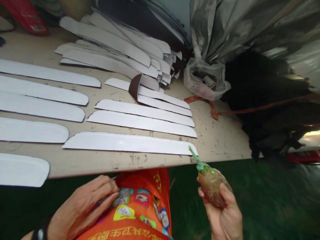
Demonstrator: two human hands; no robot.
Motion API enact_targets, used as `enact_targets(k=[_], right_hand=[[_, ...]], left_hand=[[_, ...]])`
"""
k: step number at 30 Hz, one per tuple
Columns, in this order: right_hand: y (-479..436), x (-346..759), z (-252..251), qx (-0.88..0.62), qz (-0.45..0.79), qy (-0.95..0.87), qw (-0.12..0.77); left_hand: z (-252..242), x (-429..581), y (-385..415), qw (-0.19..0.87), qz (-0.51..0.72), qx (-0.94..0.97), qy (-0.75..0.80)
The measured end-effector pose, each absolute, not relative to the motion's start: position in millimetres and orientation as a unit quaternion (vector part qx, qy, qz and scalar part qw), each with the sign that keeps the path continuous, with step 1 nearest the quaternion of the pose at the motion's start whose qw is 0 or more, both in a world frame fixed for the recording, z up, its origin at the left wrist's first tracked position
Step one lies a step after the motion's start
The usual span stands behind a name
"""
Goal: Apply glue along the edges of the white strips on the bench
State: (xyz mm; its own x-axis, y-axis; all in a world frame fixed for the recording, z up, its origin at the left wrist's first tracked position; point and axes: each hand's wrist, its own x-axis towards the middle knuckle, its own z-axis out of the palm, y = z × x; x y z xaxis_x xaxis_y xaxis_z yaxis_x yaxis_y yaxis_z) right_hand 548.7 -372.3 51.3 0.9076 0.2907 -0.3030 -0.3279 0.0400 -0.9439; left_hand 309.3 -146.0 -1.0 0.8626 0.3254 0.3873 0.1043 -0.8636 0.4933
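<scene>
Right hand (223, 213) low at the table's near edge, fingers curled round a small brownish squeeze bottle (212, 188), thumb along its side; grip closed but loose enough to press. Green nozzle (197, 160) tilted up and away, tip just at the right end of the nearest white strip (130, 143), probably angled so for running a line along that edge. Wet-looking sheen on the same strip near its middle, possibly adhesive, hard to tell.

Left hand (85, 203) resting on an orange apron (140, 210) at the lap, fingers bent inward and pinched over something thin and dark, perhaps a tool or brush; too hidden to name. Dark band at that wrist.

Beyond the hands, a scuffed beige table (225, 140) covered with long white strips in rows, each apart from its neighbour, likely spread flat so that each face is reachable and none sticks to another. Second group of strips (142, 115) farther in, one with an end folded up to show a brown underside (135, 86). Behind them, a fanned stack of strips (120, 50), overlapping, seemingly the untreated supply kept out of the working area. Further strips at the left edge, cut off by the frame.

Grey plastic bag (207, 78) at the far right of the table, brown cord (250, 110) trailing beside it, dark heaped material (270, 100) under plastic sheeting beyond. Red object (25, 15) at the top left corner
</scene>
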Motion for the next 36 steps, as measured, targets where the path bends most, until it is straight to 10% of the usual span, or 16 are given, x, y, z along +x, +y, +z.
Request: enact_targets(k=[18,36], right_hand=[[-342.6,553.4,62.2,-0.879,0.073,-0.126,0.455],[-327.3,553.8,62.8,-0.898,0.052,-0.194,0.391]], left_hand=[[-7.6,422.7,-158.9,0.093,0.256,0.956,0.113],[-4.0,424.6,-161.1,0.100,0.236,0.958,0.126]])
